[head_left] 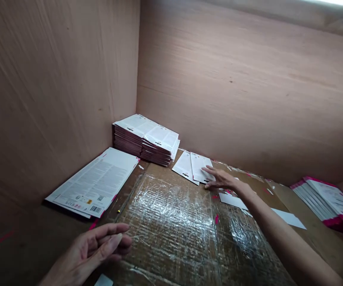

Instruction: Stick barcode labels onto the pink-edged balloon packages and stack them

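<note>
Brown cardboard under glossy clear tape [171,210] makes the work surface, dotted with pink scraps [216,219] and white strips [289,218]; plain wooden walls [234,79] meet in a corner behind it. Two white cards [199,167] overlap beneath the right hand [219,178], whose fingers are spread at their edge, not closed around them. Left of these, a card stack [146,139] fills the corner, with large printed sheets [97,182] nearer. The left hand [103,246], fingers loosely curled, hovers empty near those sheets. Pink-edged packs [330,200] lie far right.
</note>
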{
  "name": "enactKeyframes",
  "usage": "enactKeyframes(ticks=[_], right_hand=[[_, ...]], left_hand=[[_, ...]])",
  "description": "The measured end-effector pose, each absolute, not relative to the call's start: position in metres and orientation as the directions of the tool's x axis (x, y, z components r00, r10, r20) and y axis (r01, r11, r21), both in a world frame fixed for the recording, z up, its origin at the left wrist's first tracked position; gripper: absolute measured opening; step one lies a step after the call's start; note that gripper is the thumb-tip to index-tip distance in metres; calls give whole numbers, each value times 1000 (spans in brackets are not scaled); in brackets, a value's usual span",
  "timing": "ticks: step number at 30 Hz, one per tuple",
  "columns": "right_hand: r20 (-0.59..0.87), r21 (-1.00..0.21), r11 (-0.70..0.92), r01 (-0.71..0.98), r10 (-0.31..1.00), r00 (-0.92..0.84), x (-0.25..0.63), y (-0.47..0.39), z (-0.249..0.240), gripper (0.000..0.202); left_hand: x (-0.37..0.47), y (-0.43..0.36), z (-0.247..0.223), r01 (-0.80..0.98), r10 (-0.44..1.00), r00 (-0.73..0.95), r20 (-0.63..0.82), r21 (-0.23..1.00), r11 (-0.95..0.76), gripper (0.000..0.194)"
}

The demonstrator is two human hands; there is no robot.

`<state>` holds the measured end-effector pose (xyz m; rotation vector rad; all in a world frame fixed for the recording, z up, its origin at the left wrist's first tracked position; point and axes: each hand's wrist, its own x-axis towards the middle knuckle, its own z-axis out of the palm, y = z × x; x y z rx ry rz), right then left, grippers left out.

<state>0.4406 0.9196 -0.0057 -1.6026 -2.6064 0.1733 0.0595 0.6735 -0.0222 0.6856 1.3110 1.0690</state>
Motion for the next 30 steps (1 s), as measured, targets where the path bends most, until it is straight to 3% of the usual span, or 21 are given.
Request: enactKeyframes(ticks=[4, 8, 16, 20, 25, 27, 30], right_hand=[[21, -18, 413, 911, 911, -413, 445, 904, -28, 31], [40, 78, 409, 909, 910, -413, 411, 910, -34, 30], [32, 185, 385, 904, 917, -397, 352, 925, -36, 19], [122, 249, 315, 916, 928, -353, 359, 914, -18, 17], [327, 299, 143, 944, 913, -242, 360, 910, 33, 28], [362, 314, 166, 935, 889, -279, 334, 918, 52, 33], [298, 343, 294, 892, 867, -400, 279, 936, 66, 31]], left_hand=[[64, 689, -15, -199, 918, -19, -397, 901, 386, 49], [70, 693, -15, -166, 915, 36, -403, 900, 403, 52], [58, 679, -27, -202, 914, -19, -406, 896, 395, 56], [53, 669, -25, -213, 917, -23, -399, 898, 386, 56], [41, 660, -25, -241, 917, -66, -393, 898, 368, 54], [40, 661, -26, -236, 915, -69, -398, 897, 373, 55], [46, 664, -26, -227, 914, -43, -403, 895, 384, 58]])
